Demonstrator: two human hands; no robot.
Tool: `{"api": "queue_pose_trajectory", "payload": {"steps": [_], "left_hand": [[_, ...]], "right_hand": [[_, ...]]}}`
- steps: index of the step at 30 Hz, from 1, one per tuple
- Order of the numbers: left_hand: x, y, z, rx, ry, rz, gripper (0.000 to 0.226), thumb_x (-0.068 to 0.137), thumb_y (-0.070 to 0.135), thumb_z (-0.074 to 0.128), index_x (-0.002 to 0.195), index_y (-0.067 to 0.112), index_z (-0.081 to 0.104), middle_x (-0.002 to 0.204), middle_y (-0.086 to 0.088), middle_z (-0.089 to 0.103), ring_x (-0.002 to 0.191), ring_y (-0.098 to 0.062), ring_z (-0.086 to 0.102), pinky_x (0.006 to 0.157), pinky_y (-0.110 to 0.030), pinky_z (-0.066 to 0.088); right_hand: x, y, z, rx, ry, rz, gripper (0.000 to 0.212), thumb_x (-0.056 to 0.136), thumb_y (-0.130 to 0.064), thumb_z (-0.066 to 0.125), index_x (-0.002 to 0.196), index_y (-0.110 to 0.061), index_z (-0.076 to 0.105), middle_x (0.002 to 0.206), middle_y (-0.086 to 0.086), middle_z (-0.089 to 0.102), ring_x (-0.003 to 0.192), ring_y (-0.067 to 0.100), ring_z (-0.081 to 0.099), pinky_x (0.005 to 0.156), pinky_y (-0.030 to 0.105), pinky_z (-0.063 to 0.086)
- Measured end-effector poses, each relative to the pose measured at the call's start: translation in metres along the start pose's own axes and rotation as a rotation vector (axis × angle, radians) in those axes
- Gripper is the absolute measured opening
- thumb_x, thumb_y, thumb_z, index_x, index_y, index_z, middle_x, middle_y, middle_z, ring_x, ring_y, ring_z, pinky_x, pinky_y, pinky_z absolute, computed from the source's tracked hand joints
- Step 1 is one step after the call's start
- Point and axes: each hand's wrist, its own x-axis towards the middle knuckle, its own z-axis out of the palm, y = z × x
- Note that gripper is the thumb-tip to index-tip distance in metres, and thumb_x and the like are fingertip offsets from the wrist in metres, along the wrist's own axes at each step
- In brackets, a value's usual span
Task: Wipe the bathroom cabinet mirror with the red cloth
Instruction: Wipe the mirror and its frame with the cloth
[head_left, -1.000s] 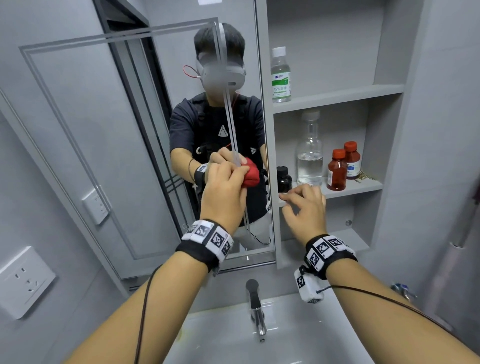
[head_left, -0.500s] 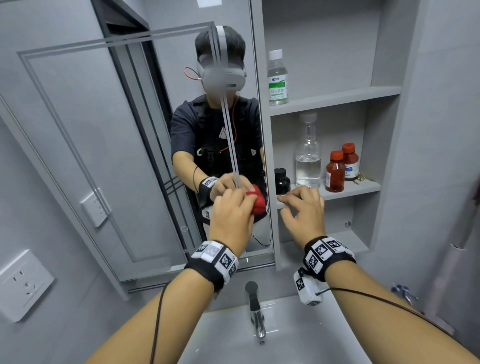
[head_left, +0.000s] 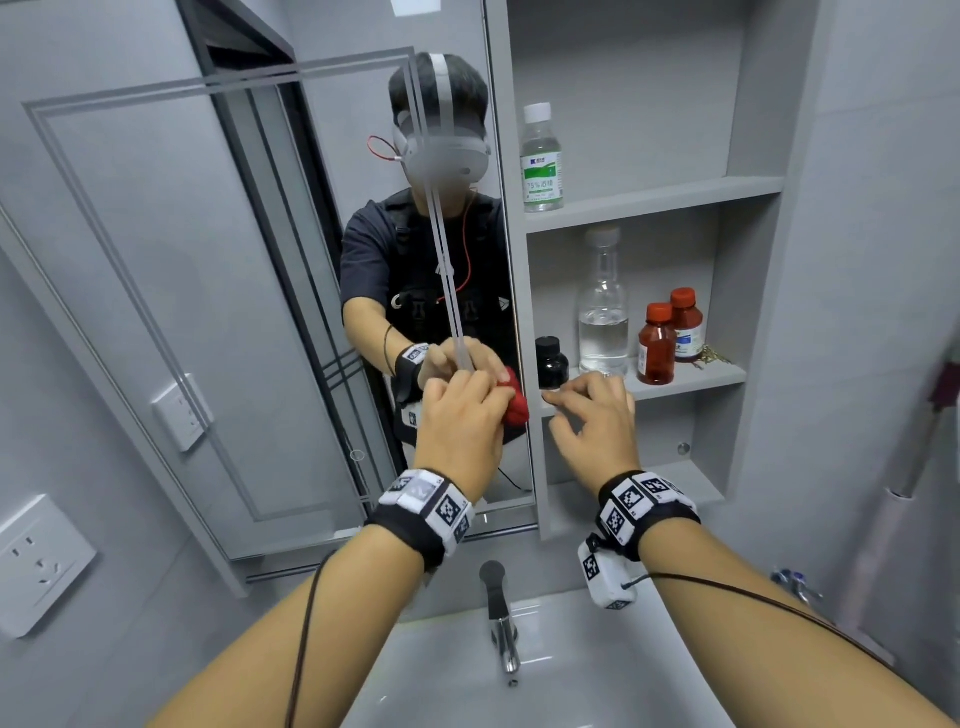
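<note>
Head view. The mirror (head_left: 234, 312) forms the cabinet door and is set at an angle to the camera. It reflects a person in a dark shirt wearing a headset.

The left hand (head_left: 462, 421) is clenched around the red cloth (head_left: 515, 404) and holds it against the glass, close to the mirror's right edge and in its lower third. The cloth is bright red and bunched into a tight wad. Only a small creased part shows past the knuckles, and it merges with its own reflection.

The right hand (head_left: 597, 421) is released and grasps nothing. Its fingers are loosely curved and it sits at the front edge of the middle shelf (head_left: 717, 376). Contact with the shelf cannot be confirmed.

On that shelf stand a black jar (head_left: 551, 364), a clear bottle (head_left: 602, 312) and two red-capped brown bottles (head_left: 657, 345). A green-labelled bottle (head_left: 542, 161) stands on the shelf above.

Both wrists carry black bands with printed markers. A tap (head_left: 498, 613) and a white basin (head_left: 597, 686) lie below the cabinet.
</note>
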Motion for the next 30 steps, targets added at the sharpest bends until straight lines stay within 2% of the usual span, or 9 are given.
{"api": "queue_pose_trajectory", "payload": {"steps": [4,8,11,15,17,21,25,28,30], "left_hand": [[0.032,-0.011,-0.014,-0.028,0.114,-0.090,0.035,0.080,0.008,0.070,0.115,0.013,0.071,0.100,-0.005,0.064,0.096,-0.030,0.056,0.084,-0.044,0.043],[0.005,0.007,-0.003,-0.013,-0.013,-0.082,0.030,0.080,0.004,0.074,0.109,0.012,0.073,0.099,-0.007,0.065,0.092,-0.032,0.059,0.078,-0.045,0.046],[-0.008,0.012,0.000,-0.026,-0.103,-0.074,0.026,0.083,0.006,0.072,0.108,0.014,0.074,0.100,-0.004,0.066,0.097,-0.030,0.060,0.081,-0.044,0.045],[0.020,0.003,-0.009,-0.056,0.098,-0.124,0.033,0.083,0.007,0.068,0.115,0.014,0.072,0.102,-0.004,0.064,0.096,-0.028,0.055,0.083,-0.041,0.040],[0.022,0.000,-0.006,-0.055,0.109,-0.133,0.035,0.082,0.006,0.068,0.117,0.014,0.072,0.102,-0.005,0.064,0.096,-0.028,0.056,0.082,-0.041,0.039],[-0.011,0.006,0.017,-0.001,0.021,-0.007,0.030,0.083,-0.001,0.071,0.109,0.012,0.075,0.096,-0.005,0.067,0.090,-0.029,0.062,0.072,-0.042,0.044],[-0.018,0.009,0.020,-0.022,-0.142,-0.019,0.028,0.082,0.001,0.073,0.106,0.015,0.075,0.095,-0.003,0.065,0.090,-0.028,0.059,0.072,-0.042,0.045],[-0.025,0.011,0.017,-0.155,-0.254,-0.107,0.028,0.088,0.006,0.073,0.116,0.014,0.073,0.105,-0.004,0.066,0.102,-0.029,0.058,0.086,-0.044,0.048],[-0.037,0.016,0.016,-0.351,-0.253,-0.257,0.035,0.090,0.007,0.073,0.124,0.014,0.067,0.113,-0.003,0.063,0.107,-0.023,0.056,0.098,-0.036,0.047]], "right_hand": [[-0.001,0.000,0.000,0.013,-0.005,0.006,0.027,0.089,-0.018,0.067,0.111,-0.025,0.080,0.101,-0.010,0.056,0.106,0.016,0.044,0.099,0.030,0.028],[0.000,0.001,-0.005,0.016,-0.032,0.001,0.033,0.088,-0.026,0.060,0.114,-0.028,0.080,0.102,-0.011,0.055,0.106,0.015,0.043,0.098,0.027,0.026],[-0.001,0.000,-0.005,0.014,-0.051,0.002,0.035,0.088,-0.028,0.058,0.116,-0.030,0.079,0.103,-0.012,0.055,0.106,0.014,0.043,0.098,0.027,0.027],[0.000,0.003,-0.003,0.013,-0.047,-0.004,0.034,0.087,-0.023,0.061,0.116,-0.029,0.080,0.104,-0.009,0.056,0.107,0.017,0.045,0.100,0.031,0.029],[0.000,0.005,-0.003,0.007,-0.050,-0.004,0.034,0.088,-0.022,0.061,0.116,-0.028,0.080,0.105,-0.009,0.056,0.108,0.019,0.046,0.102,0.032,0.030],[0.001,0.006,-0.005,0.001,-0.065,-0.009,0.039,0.087,-0.027,0.056,0.118,-0.030,0.079,0.106,-0.010,0.055,0.109,0.018,0.046,0.103,0.032,0.030],[-0.001,0.004,-0.009,-0.006,-0.102,-0.013,0.042,0.086,-0.027,0.055,0.120,-0.029,0.078,0.109,-0.008,0.056,0.112,0.019,0.046,0.105,0.036,0.032],[-0.003,0.003,-0.013,-0.004,-0.138,-0.029,0.044,0.086,-0.028,0.055,0.124,-0.026,0.076,0.114,-0.005,0.056,0.117,0.021,0.045,0.110,0.043,0.035],[-0.006,0.004,-0.017,0.004,-0.169,-0.058,0.046,0.085,-0.028,0.055,0.127,-0.023,0.074,0.120,-0.003,0.057,0.121,0.021,0.045,0.113,0.047,0.036]]}}
